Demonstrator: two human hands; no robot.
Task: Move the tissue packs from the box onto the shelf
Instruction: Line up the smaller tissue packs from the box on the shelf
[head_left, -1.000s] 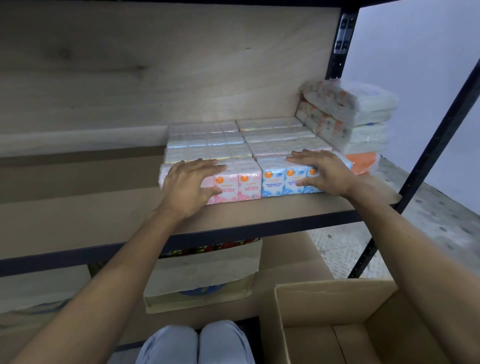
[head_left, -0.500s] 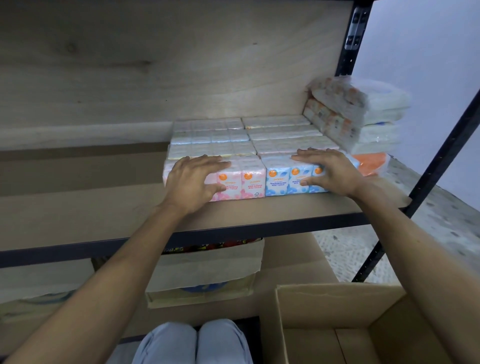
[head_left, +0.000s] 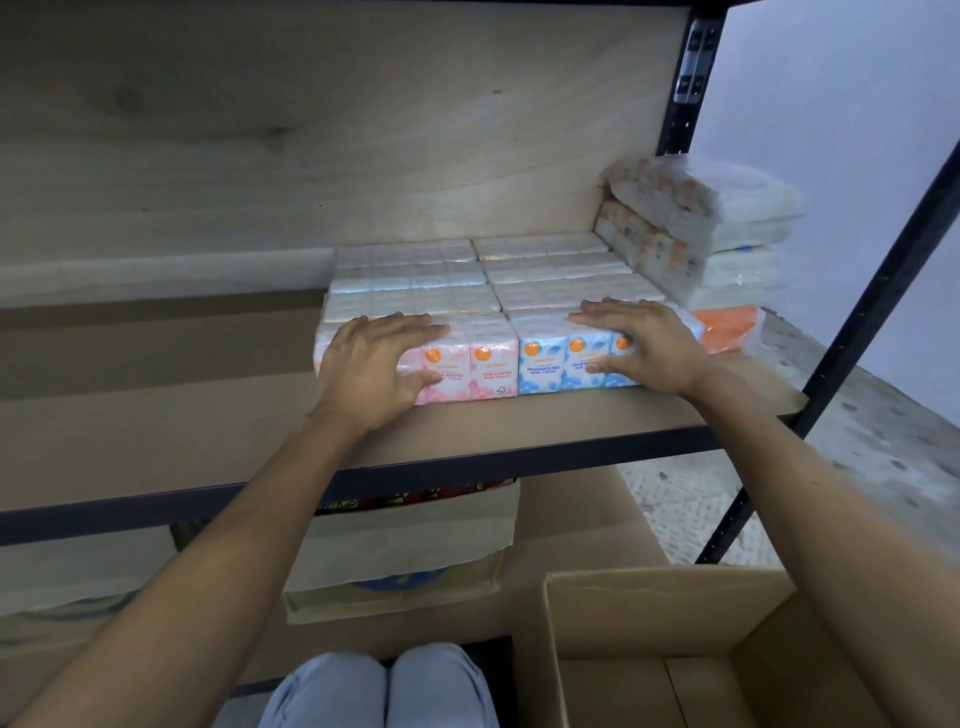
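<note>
Tissue packs (head_left: 467, 291) sit in rows on the shelf (head_left: 156, 441) — light, soft and film-wrapped, so likely slippery and squashy, best taken across the firmer sides. The left hand (head_left: 371, 366) lies flat on the pink pack (head_left: 493, 364), the right hand (head_left: 644, 345) on the blue pack (head_left: 540, 358), fingers straight, gripping nothing. The box (head_left: 649, 613) is cut off by the frame — its visible floor shows no packs; the rest cannot be told.

the tissue packs (head_left: 493, 364) sit in rows on the shelf (head_left: 156, 441), a stack of wrapped bundles (head_left: 727, 208) just to their right, and the box (head_left: 649, 613) stands below in front.
</note>
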